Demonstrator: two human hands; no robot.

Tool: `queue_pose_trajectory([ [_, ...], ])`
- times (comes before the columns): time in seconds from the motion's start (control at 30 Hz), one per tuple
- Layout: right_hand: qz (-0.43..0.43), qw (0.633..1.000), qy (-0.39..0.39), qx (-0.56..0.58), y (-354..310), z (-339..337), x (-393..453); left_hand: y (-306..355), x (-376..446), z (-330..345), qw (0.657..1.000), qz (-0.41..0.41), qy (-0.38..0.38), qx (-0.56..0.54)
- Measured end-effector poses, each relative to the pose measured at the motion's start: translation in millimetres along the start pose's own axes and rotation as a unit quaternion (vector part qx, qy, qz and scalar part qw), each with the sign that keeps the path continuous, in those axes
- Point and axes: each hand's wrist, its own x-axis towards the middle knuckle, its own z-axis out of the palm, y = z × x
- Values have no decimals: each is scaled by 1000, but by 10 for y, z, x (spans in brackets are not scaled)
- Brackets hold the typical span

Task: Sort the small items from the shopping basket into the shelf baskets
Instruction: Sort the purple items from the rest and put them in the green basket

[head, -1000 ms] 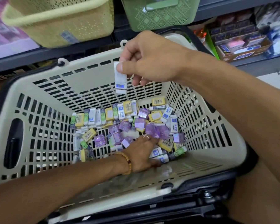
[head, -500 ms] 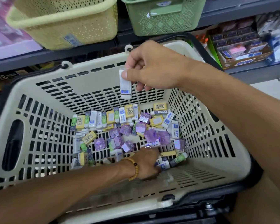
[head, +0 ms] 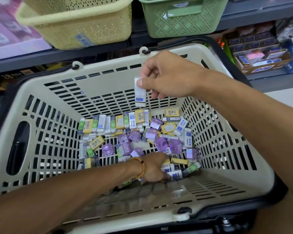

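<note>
A beige slotted shopping basket (head: 46,119) holds a heap of small items (head: 142,132): white, yellow and green erasers and purple clear boxes. My right hand (head: 169,78) hovers over the basket's far side and pinches a white eraser (head: 140,93) with a blue label, hanging upright. My left hand (head: 153,168), with a bead bracelet on the wrist, reaches down into the heap near the front; its fingers are buried among the items, so what they hold is hidden. On the shelf above stand a yellow basket (head: 78,26) and a green basket (head: 181,19).
Grey shelf rails run behind the shopping basket. A cardboard display box of stationery (head: 260,56) sits on the lower shelf at the right. Pink packages (head: 10,34) lie at the upper left. The shopping basket rests on a dark frame (head: 227,215).
The view shifted so the basket and shelf baskets sit lower in frame. My right hand keeps the white eraser. My left hand slid toward the basket's front, deeper into the items.
</note>
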Motion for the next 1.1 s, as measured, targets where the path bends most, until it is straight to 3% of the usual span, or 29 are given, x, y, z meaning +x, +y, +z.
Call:
queue_pose_trajectory([
  [0.2, 21, 1000, 4, 20, 76, 66, 43, -84, -7, -47, 996, -15, -49, -68],
  [0.43, 42, 999, -11, 25, 107, 152, 74, -88, -117, -146, 995, -10, -33, -97],
  [0.53, 60, 997, -16, 49, 159, 248, 99, -195, -302, -261, 979, -20, 1, -205],
  [0.67, 115, 989, -42, 87, 248, 474, 206, -472, -784, -404, 915, -49, 81, -392],
  [0.8, 149, 980, -74, 108, 282, 832, 451, -782, -1280, -518, 793, -107, 199, -566],
  [0.93, 167, 976, -126, 69, 320, 1264, 675, -989, -1514, -621, 697, -134, 316, -630],
  [1.0, 179, 974, -124, 61, 332, 1436, 788, -1032, -1527, -658, 666, -129, 336, -653],
  [1.1, 217, 963, -119, 109, 313, 1594, 883, -1055, -1519, -705, 648, -117, 346, -669],
])
